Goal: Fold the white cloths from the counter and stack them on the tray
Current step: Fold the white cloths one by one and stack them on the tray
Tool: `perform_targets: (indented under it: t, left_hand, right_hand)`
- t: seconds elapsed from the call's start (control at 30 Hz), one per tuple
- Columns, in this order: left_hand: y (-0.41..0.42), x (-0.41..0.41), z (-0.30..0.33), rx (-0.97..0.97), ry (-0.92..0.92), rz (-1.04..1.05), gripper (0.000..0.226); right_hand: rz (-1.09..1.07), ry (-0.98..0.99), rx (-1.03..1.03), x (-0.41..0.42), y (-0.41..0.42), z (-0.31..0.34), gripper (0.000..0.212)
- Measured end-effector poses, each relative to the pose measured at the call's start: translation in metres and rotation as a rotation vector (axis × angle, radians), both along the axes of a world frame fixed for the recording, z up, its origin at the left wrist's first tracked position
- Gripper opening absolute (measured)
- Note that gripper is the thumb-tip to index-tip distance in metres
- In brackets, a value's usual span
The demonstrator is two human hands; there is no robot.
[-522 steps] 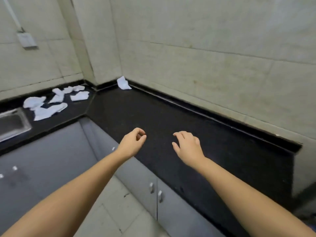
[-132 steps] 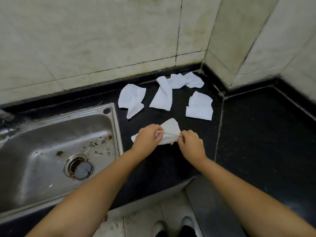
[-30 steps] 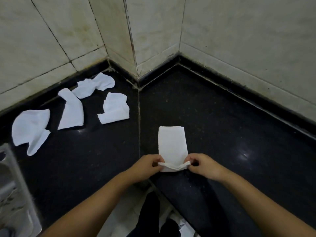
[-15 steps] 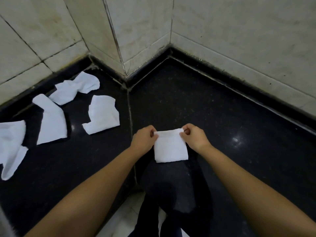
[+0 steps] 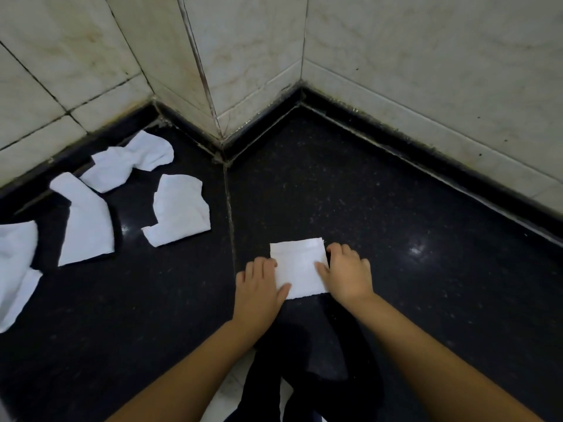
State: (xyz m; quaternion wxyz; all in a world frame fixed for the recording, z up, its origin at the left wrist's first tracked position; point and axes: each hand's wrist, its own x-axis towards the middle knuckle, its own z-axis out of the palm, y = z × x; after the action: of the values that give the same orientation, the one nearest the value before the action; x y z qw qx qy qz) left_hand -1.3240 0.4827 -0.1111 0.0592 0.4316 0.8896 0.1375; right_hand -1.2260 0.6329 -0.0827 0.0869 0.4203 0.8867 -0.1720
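Now the cloth (image 5: 298, 271) lies as a small flat square on the dark worktop (image 5: 396, 239), where half a second ago both hands were pinching its far corners and a second ago it was a long strip with the near end lifted. So the last fold looks done, and the hands have moved from pinching to pressing. The left hand (image 5: 259, 289) rests on the cloth's left edge with its thumb across the near corner; the right hand (image 5: 347, 274) lies on the right edge, fingers laid over the cloth and holding nothing. Neither grip is closed round anything.

This cloth seems ready to go to the tray, which is not in view. Four more unfolded cloths (image 5: 178, 210) lie well apart to the left, beyond the seam in the worktop.

For room: the near edge of the worktop is just behind the cloth, so a slide that way would drop it. Right and far of the cloth the surface is bare up to the wall (image 5: 426, 71).
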Motion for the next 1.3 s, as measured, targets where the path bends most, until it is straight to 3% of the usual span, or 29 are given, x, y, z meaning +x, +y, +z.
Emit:
perform_targets:
  t: [0.13, 0.3, 0.43, 0.57, 0.7, 0.8, 0.9, 1.07, 1.3]
  left_hand:
    - [-0.004, 0.003, -0.003, -0.046, 0.018, 0.000, 0.051]
    - [0.017, -0.009, 0.011, -0.066, -0.217, 0.302, 0.047]
    - [0.042, -0.008, 0.020, -0.273, -0.232, 0.350, 0.048]
    - [0.051, -0.005, 0.025, -0.225, -0.351, 0.388, 0.034]
    - [0.044, -0.010, 0.042, 0.158, -0.760, 0.482, 0.014]
    - [0.036, -0.010, 0.062, 0.424, -1.124, 0.634, 0.014]
    - [0.026, 0.001, 0.087, 0.541, -1.482, 0.679, 0.025]
    - [0.003, 0.027, 0.106, 0.494, -1.564, 0.629, 0.037]
    - [-0.028, 0.078, 0.121, 0.361, -1.769, 0.526, 0.034]
  right_hand:
    - [0.034, -0.017, 0.018, 0.005, -0.003, 0.000, 0.041]
    - [-0.097, -0.044, -0.121, -0.013, 0.004, 0.012, 0.042]
    - [-0.166, -0.089, -0.173, -0.029, 0.000, 0.014, 0.032]
    - [-0.224, -0.039, -0.318, -0.031, -0.001, 0.013, 0.027]
    - [-0.309, 0.206, -0.556, -0.018, 0.005, 0.028, 0.021]
    - [-0.433, 0.452, -0.788, -0.002, 0.010, 0.050, 0.003]
    - [-0.498, 0.586, -1.031, 0.020, 0.011, 0.071, 0.019]
    - [-0.574, 0.645, -1.249, 0.059, -0.003, 0.090, 0.019]
    - [-0.502, 0.784, -1.199, 0.133, -0.046, 0.115, 0.030]
